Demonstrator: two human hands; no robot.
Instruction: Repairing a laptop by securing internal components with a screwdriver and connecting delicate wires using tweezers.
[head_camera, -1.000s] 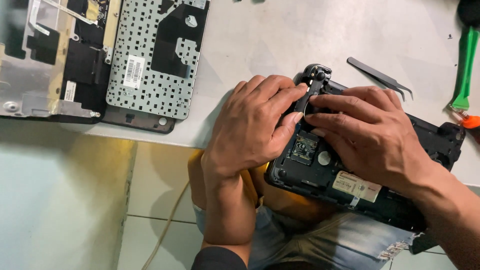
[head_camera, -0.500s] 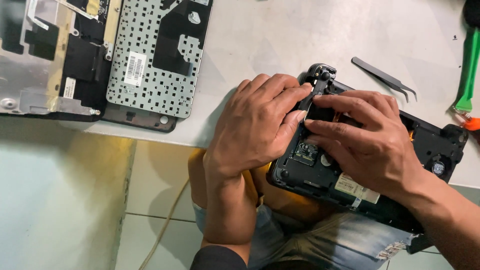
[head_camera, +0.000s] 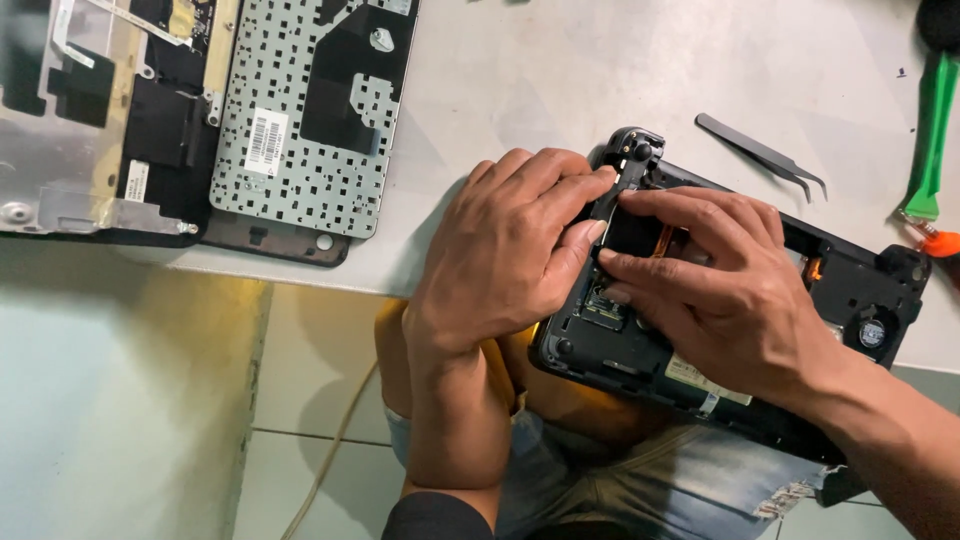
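Observation:
A black opened laptop base (head_camera: 850, 290) lies tilted over the near edge of the white table (head_camera: 560, 90), partly above my lap. My left hand (head_camera: 510, 260) rests on its left end, fingers curled over the edge by the hinge corner (head_camera: 634, 148). My right hand (head_camera: 720, 290) lies on the base beside it, fingertips pressing a dark part inside the left bay, next to an orange flex strip (head_camera: 662, 240). A small round fan (head_camera: 872, 332) shows at the right end. What sits under the fingers is hidden.
A detached keyboard (head_camera: 310, 110), back side up, and a laptop cover panel (head_camera: 100, 120) lie at the upper left. Grey tweezers (head_camera: 762, 155) lie above the base. A green pry tool (head_camera: 932, 130) with an orange piece (head_camera: 940, 243) lies at the far right. A cable (head_camera: 330, 460) hangs below.
My right hand has slid slightly left and down over the base, its fingertips pressing deeper into the left bay. The left hand has stayed in place.

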